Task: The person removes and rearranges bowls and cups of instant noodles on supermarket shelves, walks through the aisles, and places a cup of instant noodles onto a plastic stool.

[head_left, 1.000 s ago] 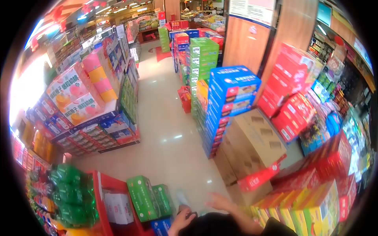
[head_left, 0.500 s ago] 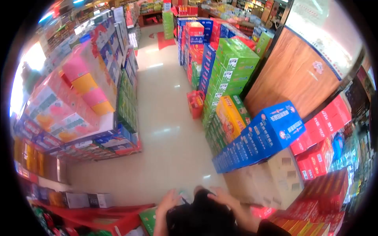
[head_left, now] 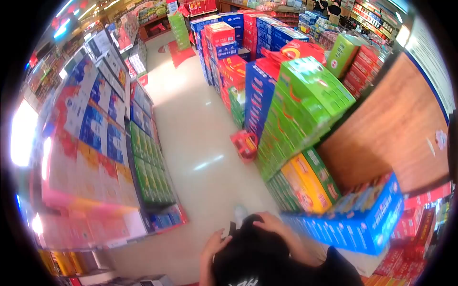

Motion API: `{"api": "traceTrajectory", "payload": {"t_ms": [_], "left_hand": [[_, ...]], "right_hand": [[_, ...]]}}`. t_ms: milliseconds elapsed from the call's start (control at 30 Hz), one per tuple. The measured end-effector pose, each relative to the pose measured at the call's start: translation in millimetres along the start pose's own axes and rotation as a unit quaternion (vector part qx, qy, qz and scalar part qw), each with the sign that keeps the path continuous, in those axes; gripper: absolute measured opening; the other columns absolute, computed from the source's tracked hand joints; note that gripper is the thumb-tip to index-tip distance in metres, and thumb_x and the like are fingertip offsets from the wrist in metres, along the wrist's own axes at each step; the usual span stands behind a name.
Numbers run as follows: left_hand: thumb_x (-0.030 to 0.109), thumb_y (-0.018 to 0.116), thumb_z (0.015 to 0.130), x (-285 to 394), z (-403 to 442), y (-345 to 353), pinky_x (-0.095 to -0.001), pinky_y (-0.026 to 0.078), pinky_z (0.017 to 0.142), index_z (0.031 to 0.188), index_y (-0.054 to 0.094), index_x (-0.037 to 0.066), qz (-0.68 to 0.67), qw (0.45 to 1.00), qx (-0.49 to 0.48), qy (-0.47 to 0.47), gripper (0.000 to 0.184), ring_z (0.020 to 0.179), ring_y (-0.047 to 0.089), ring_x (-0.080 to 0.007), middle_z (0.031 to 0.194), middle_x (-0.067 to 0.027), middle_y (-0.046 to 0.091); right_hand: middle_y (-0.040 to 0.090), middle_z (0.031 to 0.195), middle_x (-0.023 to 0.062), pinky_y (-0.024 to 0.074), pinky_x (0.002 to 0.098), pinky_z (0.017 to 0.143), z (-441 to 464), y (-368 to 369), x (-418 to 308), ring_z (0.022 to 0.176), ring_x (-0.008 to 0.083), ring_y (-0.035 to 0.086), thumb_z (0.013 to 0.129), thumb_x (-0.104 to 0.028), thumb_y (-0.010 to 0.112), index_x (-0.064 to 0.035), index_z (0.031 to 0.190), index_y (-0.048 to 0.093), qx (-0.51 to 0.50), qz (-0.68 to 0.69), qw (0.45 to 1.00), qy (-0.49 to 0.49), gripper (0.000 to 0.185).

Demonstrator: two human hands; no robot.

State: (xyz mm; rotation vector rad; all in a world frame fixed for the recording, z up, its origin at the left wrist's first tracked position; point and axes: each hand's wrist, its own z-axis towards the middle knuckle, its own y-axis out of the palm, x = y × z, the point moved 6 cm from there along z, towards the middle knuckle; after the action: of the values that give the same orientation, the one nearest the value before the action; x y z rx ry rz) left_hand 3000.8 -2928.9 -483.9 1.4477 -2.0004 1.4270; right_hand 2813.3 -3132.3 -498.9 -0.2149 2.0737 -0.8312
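At the bottom of the head view, my left hand is beside the front of my black shirt. Its fingers are loosely bent and apart, near a short dark strap, and I see nothing held in them. My right hand is at the upper right edge of the black cloth, its fingers lying against it. Nothing shows in that hand either. A pale shoe tip is on the floor ahead, partly hidden by the shirt.
A tiled aisle leads forward. Stacked cartons line its left side. On the right are green boxes, a yellow carton, a blue carton and a wooden panel. A red package lies on the floor.
The view has moved forward and turned, so the green stack and the blue carton are nearer. Both hands remain by the shirt front.
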Motion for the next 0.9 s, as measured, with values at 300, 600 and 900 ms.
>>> {"api": "traceTrajectory", "payload": {"t_ms": [300,600,900], "left_hand": [[0.034,0.066,0.091,12,179,-193,-0.0384,0.049,0.093,0.13,0.051,0.0,-0.146,0.984,0.097,0.031,0.054,0.109,0.061,-0.0307,0.116,-0.0232,0.062],[0.033,0.069,0.089,17,387,-410,-0.0391,0.05,0.091,0.132,0.049,-0.003,-0.101,0.991,0.038,0.084,0.059,0.105,0.062,-0.0304,0.116,-0.0193,0.063],[0.027,0.069,0.088,31,569,-618,-0.0401,0.05,0.088,0.129,0.051,0.0,-0.084,0.985,0.067,0.132,0.052,0.102,0.063,-0.0293,0.113,-0.0194,0.063]], "right_hand": [[0.058,0.12,0.0245,0.0445,0.0471,0.097,289,-151,-135,0.113,0.041,0.055,0.089,-0.042,0.062,-0.0028,0.132,0.05,0.061,-0.055,0.984,-0.158,0.059],[0.058,0.121,0.0247,0.0452,0.0457,0.097,476,-166,-130,0.113,0.0399,0.056,0.088,-0.047,0.062,-0.0023,0.133,0.051,0.044,-0.052,0.997,-0.025,0.065],[0.062,0.117,0.0251,0.0477,0.0444,0.095,643,-241,-219,0.11,0.0386,0.059,0.088,-0.043,0.063,0.0013,0.128,0.054,0.046,0.098,0.993,0.044,0.06]]}}
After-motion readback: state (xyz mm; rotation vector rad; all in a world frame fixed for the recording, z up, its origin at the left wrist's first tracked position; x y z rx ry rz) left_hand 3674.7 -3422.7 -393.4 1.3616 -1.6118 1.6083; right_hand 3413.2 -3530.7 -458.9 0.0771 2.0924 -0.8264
